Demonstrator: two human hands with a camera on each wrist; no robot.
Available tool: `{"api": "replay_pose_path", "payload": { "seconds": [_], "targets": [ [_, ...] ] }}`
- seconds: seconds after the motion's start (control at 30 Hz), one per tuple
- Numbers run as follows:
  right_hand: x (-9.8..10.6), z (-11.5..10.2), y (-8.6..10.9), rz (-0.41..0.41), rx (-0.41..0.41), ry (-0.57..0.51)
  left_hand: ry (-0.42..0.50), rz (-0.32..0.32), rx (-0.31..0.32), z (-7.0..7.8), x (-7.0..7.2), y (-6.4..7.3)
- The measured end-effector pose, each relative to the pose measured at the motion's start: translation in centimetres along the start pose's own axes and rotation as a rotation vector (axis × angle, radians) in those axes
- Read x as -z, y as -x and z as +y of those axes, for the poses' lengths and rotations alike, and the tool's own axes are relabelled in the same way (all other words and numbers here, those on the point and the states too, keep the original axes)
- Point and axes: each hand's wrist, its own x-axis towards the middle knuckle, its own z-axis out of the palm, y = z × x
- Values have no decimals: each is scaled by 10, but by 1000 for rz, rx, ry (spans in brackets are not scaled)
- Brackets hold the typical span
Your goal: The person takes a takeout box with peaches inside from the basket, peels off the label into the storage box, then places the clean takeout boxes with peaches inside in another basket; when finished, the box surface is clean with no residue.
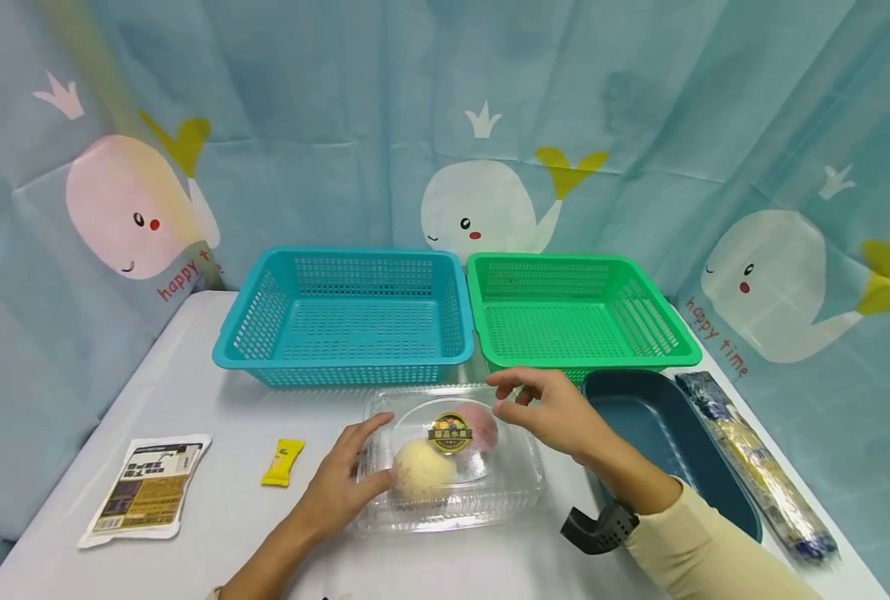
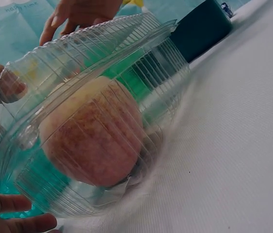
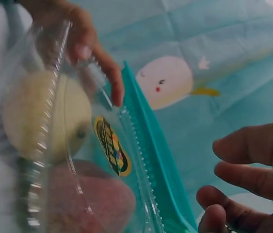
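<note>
A clear plastic clamshell box point(image 1: 490, 487) with a lid lies in front of the baskets. Inside are a pale yellow round fruit point(image 1: 422, 473) and a pink one point(image 1: 481, 429); a black-and-gold label point(image 1: 450, 432) is stuck on the lid. At the box's left side is my left hand point(image 1: 340, 483), thumb and fingers spread, fingertips at the lid. Above the far right corner hovers my right hand point(image 1: 550, 410), its fingers loosely bent with nothing between them. In the right wrist view, a gap shows between those fingers point(image 3: 243, 145) and the box.
A blue basket point(image 1: 355, 372) and a green basket point(image 1: 587, 363) stand behind the box. To the right are a dark teal tray point(image 1: 658, 433) and a long wrapped packet point(image 1: 752, 462). A small yellow sachet point(image 1: 283, 462) and a flat labelled pouch point(image 1: 147, 487) lie left.
</note>
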Motion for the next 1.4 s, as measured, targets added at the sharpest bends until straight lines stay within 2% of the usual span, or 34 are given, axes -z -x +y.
{"api": "replay_pose_path", "payload": {
  "seconds": [0.33,0.57,0.7,0.83,1.07,1.2,1.3,1.4],
  "targets": [
    [-18,0,-32,-159,-16,50,27,-10,-4,-1,-4,2],
    [-35,5,-40,-228,8,71,29,-4,-5,-3,-4,2],
    [-40,4,-42,-221,9,102,17,0,0,-5,-4,3],
    [-45,1,-45,-199,-29,127,8,5,-12,-5,-4,2],
    [-54,-1,-48,-154,-16,315,8,1,-40,-4,-3,1],
    [-55,-2,-48,-143,16,370,-8,8,-58,-4,-2,0],
    [-54,-1,-48,-141,37,362,-18,13,-63,-4,-1,-1],
    [-51,0,-47,-157,27,290,-21,14,-60,-3,-1,-1]
  ]
}}
